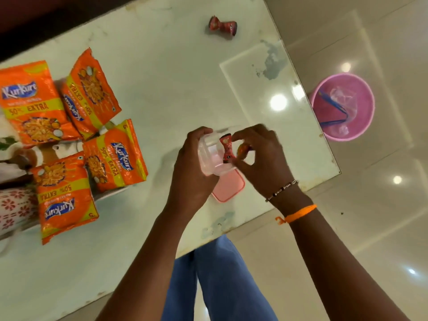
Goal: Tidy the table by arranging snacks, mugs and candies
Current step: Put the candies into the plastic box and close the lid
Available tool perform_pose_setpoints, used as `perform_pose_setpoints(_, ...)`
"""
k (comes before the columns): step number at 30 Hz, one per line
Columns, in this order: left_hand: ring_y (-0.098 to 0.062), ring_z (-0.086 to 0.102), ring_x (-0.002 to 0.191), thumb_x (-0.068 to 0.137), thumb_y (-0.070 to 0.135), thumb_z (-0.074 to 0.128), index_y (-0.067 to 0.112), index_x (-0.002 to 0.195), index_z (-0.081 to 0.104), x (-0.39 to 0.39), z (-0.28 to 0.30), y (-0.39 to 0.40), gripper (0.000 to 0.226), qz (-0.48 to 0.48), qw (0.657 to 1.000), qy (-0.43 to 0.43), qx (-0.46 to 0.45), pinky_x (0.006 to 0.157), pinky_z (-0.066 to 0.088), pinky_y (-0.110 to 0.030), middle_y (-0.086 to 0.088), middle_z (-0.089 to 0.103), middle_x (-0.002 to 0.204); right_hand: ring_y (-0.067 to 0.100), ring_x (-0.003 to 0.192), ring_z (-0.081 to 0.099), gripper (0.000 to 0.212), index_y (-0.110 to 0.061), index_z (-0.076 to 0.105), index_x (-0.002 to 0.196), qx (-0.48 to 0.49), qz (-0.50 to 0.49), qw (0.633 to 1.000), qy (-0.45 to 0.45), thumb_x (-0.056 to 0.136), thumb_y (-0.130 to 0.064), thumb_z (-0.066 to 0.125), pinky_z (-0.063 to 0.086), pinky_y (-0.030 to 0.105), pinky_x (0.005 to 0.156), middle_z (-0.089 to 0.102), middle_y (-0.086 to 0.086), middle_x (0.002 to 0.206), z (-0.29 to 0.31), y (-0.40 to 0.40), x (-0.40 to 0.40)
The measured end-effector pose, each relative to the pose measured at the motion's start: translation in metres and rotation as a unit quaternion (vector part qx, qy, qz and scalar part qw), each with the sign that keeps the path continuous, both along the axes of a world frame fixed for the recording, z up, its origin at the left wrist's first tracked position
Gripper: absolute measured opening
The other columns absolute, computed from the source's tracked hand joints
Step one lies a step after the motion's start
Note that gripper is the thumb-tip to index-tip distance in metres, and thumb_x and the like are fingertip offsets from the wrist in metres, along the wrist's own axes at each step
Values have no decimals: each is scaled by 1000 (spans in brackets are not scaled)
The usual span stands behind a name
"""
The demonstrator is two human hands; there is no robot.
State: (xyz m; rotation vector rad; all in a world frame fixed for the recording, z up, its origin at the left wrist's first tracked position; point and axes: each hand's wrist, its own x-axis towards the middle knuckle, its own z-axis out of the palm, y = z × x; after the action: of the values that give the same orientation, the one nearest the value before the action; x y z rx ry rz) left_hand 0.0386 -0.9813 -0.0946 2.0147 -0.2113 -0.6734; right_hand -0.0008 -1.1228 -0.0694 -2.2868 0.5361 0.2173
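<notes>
My left hand [190,167] grips a small clear plastic box [209,156], held tilted above the table. My right hand [259,158] pinches a red wrapped candy [226,150] at the box's mouth, with another orange-red candy [242,150] tucked under its fingers. The box's pink lid [229,188] lies flat on the table just below the hands. One more red candy [222,25] lies alone at the far end of the table. Several orange snack packets [104,158] sit in a cluster at the left.
The white glass-topped table [162,89] ends in an edge and corner at the right. A pink bucket [342,110] stands on the glossy floor beyond that edge. A white mug [62,150] peeks out among the packets, and a red-flowered mug [16,207] stands at the far left.
</notes>
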Motion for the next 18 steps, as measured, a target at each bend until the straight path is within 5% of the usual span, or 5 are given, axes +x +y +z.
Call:
perform_pose_setpoints(4, -13, 54, 115, 59, 13, 84, 33, 117, 41, 17, 2, 4, 75, 19, 1000, -4, -12, 89, 52, -26, 8, 54, 123, 23, 88, 60, 26, -7, 63, 106, 76, 12, 997, -27, 81, -5, 63, 50, 14, 76, 60, 14, 108, -1, 6, 30)
perform_pose_setpoints(8, 11, 52, 105, 59, 17, 84, 36, 113, 36, 33, 4, 9, 76, 47, 998, 1, -29, 83, 43, -1, 27, 49, 110, 13, 76, 58, 24, -6, 65, 96, 34, -46, 996, -66, 82, 7, 50, 42, -2, 64, 62, 15, 102, -11, -18, 64)
perform_pose_setpoints(10, 21, 48, 101, 59, 17, 84, 34, 115, 36, 41, 0, 14, 76, 67, 997, 1, -35, 79, 41, 3, 31, 47, 107, 20, 88, 60, 27, -6, 64, 99, 9, -45, 998, -53, 81, 7, 50, 46, 5, 74, 58, 15, 109, -23, -29, 86)
perform_pose_setpoints(13, 8, 52, 106, 58, 13, 84, 36, 117, 35, 51, -4, 16, 80, 84, 996, -1, -42, 81, 44, -1, 22, 50, 112, 29, 117, 49, 43, -8, 55, 120, -48, -8, 999, -23, 79, 5, 53, 41, 32, 102, 44, 16, 131, -42, -43, 123)
perform_pose_setpoints(18, 5, 52, 109, 59, 10, 83, 37, 118, 34, 59, -6, 14, 81, 93, 994, -6, -60, 83, 45, -4, 29, 46, 113, 29, 142, 17, 74, -15, 22, 143, -124, 64, 990, 25, 79, 2, 54, 20, 28, 113, 15, 12, 153, -67, -56, 176)
